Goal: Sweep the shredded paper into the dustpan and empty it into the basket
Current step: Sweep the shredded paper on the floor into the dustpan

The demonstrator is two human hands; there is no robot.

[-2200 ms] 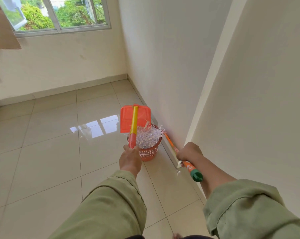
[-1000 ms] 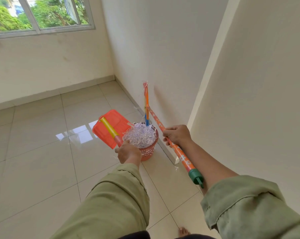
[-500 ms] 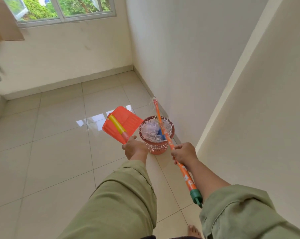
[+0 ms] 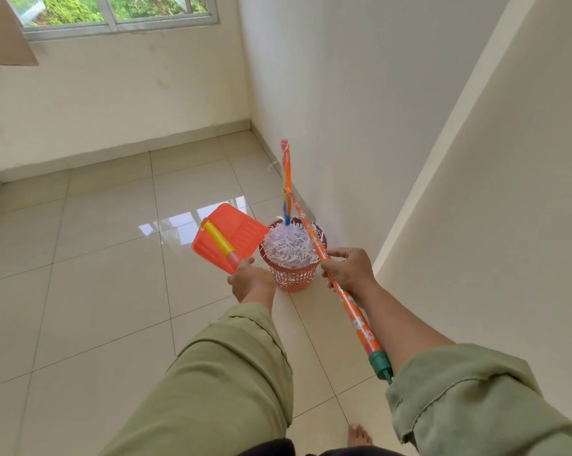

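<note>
An orange mesh basket [image 4: 292, 279] stands on the tiled floor by the right wall, heaped with white shredded paper [image 4: 289, 247]. My left hand [image 4: 250, 279] grips the yellow-and-red handle of the orange dustpan [image 4: 232, 233], which is held tilted just left of the basket. My right hand [image 4: 347, 269] grips the orange flowered broom [image 4: 350, 304] by its stick. The broom's head points up above the basket's far rim, close to the wall, with paper strands clinging to it.
The cream wall [image 4: 343, 110] runs close along the right, with a jutting corner [image 4: 442, 159] beside my right arm. Glossy floor tiles [image 4: 97, 258] stretch left towards a window wall. My bare toes [image 4: 360, 436] show at the bottom edge.
The broom head has come up out of the basket and now stands above its far rim. The dustpan stays tilted to the basket's left.
</note>
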